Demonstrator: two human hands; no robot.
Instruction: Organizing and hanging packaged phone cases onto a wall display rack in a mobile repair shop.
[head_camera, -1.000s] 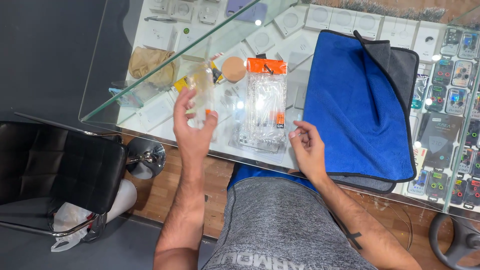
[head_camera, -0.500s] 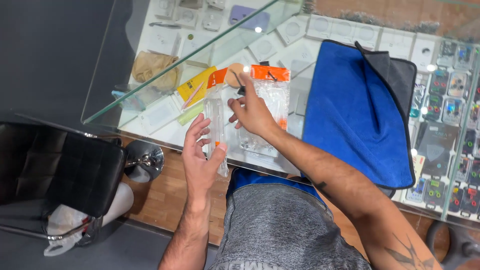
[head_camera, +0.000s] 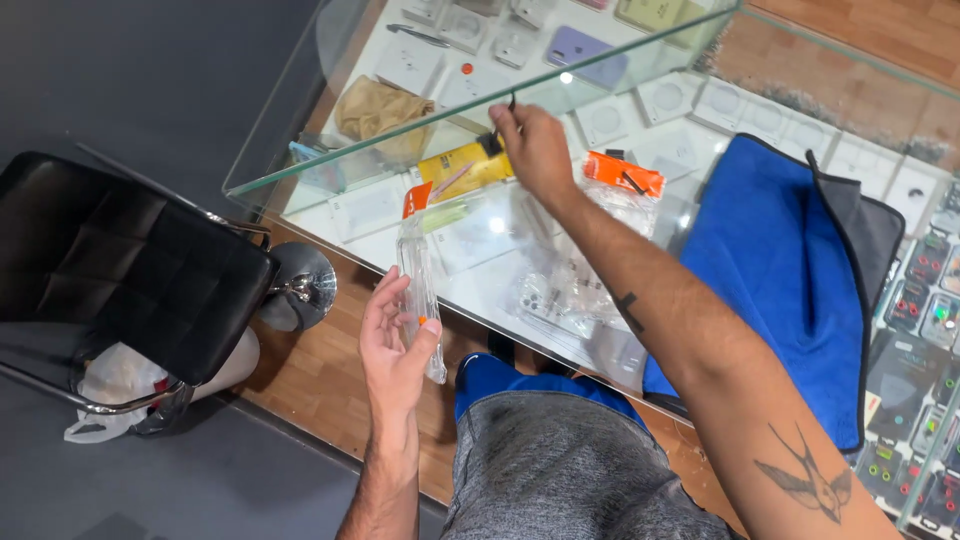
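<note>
A clear packet with an orange tab (head_camera: 420, 290) stood upright in the loosely curled left hand (head_camera: 395, 345) by the glass counter (head_camera: 300, 160), while the outstretched right hand (head_camera: 535, 150) pinched a yellow package (head_camera: 462, 168).

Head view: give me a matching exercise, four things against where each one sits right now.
Things:
1. clear plastic packet
2. yellow packet
3. blue cloth
4. black chair

Places:
A. on the floor beside the counter, left of the picture
B. spread on the glass counter, right of the right arm
C. held upright in the left hand
D. on the glass, right at the fingertips of the right hand

Pairs: 1-C, 2-D, 3-B, 4-A
</note>
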